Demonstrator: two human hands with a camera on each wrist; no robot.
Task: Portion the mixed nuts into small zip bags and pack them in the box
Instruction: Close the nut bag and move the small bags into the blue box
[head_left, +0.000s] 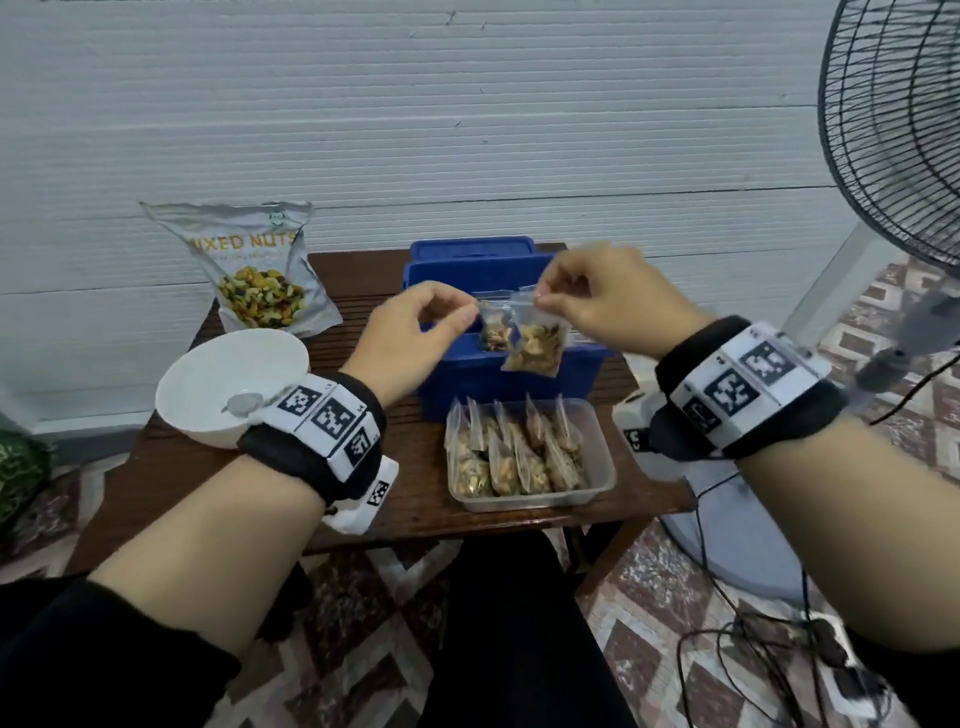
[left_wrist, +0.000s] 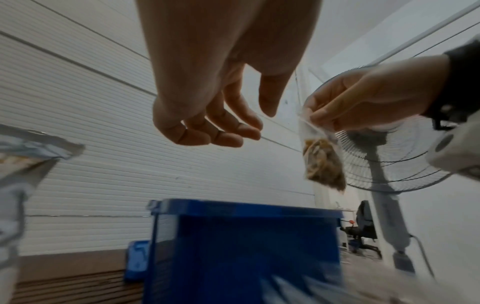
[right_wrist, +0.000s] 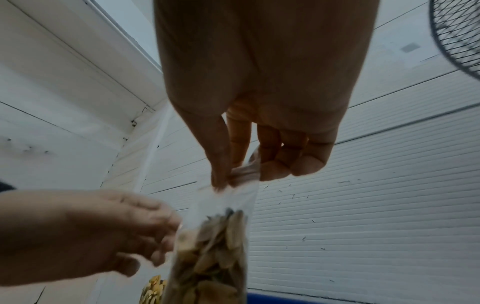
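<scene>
Fingers of the right hand are pinching a filled zip bag by its top over the blue box, while the left hand, loosely curled and holding nothing, is hovering just left.

Standing fan beside wooden table

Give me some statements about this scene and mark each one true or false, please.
1. The right hand pinches a small bag of nuts by its top. True.
2. The left hand holds a spoon. False: it holds nothing; its fingers hang loosely curled.
3. The blue box stands open. True.
4. The clear tray is empty. False: filled small bags stand in it.
5. The white bowl lies beside the left wrist. True.
</scene>
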